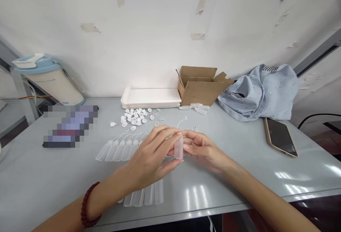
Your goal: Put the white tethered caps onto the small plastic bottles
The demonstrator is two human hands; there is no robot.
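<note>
A small translucent plastic bottle (178,149) stands upright between my hands above the table. My left hand (152,154) grips it, fingertips at its top and thumb at its base. My right hand (204,151) is closed beside it, thumb and fingers pinched against the bottle's right side. Behind my left hand, a row of similar bottles (114,151) with thin white loops lies on the table. More clear bottles (138,197) lie nearer the front edge, partly hidden by my left forearm. A pile of small white caps (135,117) sits behind the rows.
On the grey table (226,193), white padded envelopes (151,97) and an open cardboard box (199,91) stand at the back. A blue cloth bag (266,93) and a phone (281,138) are right. Left are a tumbler (57,82) and a pixelated object (70,127).
</note>
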